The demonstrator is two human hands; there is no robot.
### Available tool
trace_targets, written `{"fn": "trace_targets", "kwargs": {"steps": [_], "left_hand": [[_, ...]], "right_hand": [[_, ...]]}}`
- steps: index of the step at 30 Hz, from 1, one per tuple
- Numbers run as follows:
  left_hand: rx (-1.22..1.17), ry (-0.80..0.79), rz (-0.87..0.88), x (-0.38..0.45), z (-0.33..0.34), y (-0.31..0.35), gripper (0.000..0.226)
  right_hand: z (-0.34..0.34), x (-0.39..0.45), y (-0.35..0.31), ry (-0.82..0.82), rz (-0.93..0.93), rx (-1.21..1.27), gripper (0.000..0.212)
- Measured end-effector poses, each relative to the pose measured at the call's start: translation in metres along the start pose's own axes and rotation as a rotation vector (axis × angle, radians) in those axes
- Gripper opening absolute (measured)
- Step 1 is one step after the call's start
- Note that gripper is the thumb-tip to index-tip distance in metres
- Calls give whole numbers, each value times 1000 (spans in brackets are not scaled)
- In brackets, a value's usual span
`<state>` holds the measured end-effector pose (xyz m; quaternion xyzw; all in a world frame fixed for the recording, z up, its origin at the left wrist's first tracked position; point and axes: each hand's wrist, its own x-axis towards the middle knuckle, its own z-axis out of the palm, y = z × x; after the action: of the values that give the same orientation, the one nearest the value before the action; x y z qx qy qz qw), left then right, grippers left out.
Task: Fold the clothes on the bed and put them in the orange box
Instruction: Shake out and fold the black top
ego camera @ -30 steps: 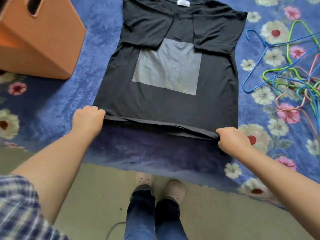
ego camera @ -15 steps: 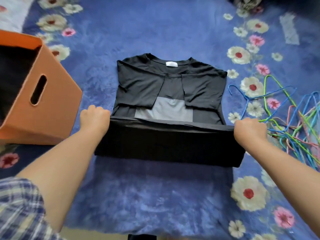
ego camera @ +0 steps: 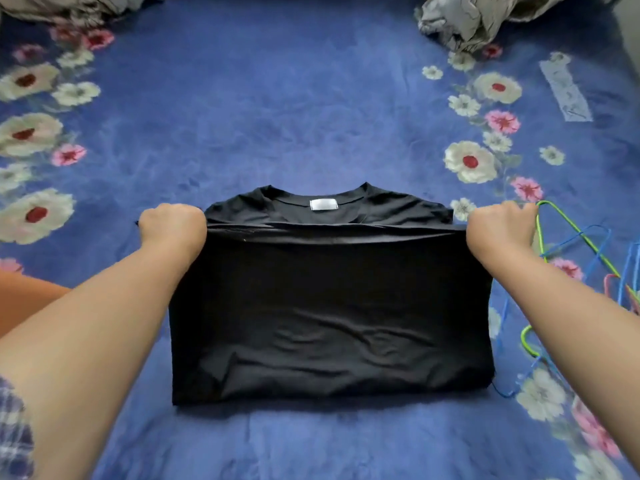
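Observation:
A black t-shirt (ego camera: 329, 313) lies on the blue flowered bedspread (ego camera: 277, 109), its bottom half folded up over the top. Only the collar and white neck label show beyond the folded hem. My left hand (ego camera: 172, 225) grips the hem's left corner. My right hand (ego camera: 500, 227) grips the right corner. Both fists hold the hem just below the shoulders. A sliver of the orange box (ego camera: 24, 299) shows at the left edge, behind my left forearm.
Coloured wire hangers (ego camera: 588, 258) lie tangled at the right, touching the shirt's right side. Crumpled grey clothes (ego camera: 478, 19) sit at the far right of the bed, and more grey fabric (ego camera: 69, 8) at the far left.
Both hands have carried the hem away from me, from the bed's near edge up to the shoulders. The grey print is now covered. The view has tilted up, so the box is nearly out of frame.

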<state>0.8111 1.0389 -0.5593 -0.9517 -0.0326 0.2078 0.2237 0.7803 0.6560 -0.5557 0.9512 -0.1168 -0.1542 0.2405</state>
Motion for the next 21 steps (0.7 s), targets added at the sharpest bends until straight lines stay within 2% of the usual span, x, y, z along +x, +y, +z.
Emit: {"fn": "trace_targets", "kwargs": {"steps": [4, 9, 16, 18, 21], "left_hand": [[1, -20, -38, 48, -12, 9, 23], [114, -58, -23, 97, -10, 30, 21], [85, -62, -84, 141, 12, 41, 21], [32, -27, -127, 148, 22, 42, 24], [-125, 130, -189, 156, 37, 42, 26]], "right_hand": [[-2, 53, -9, 13, 18, 18, 25], [9, 108, -24, 4, 21, 34, 27], [29, 146, -52, -36, 16, 20, 29], [37, 152, -61, -43, 68, 125, 31], [48, 156, -63, -143, 261, 458, 37]]}}
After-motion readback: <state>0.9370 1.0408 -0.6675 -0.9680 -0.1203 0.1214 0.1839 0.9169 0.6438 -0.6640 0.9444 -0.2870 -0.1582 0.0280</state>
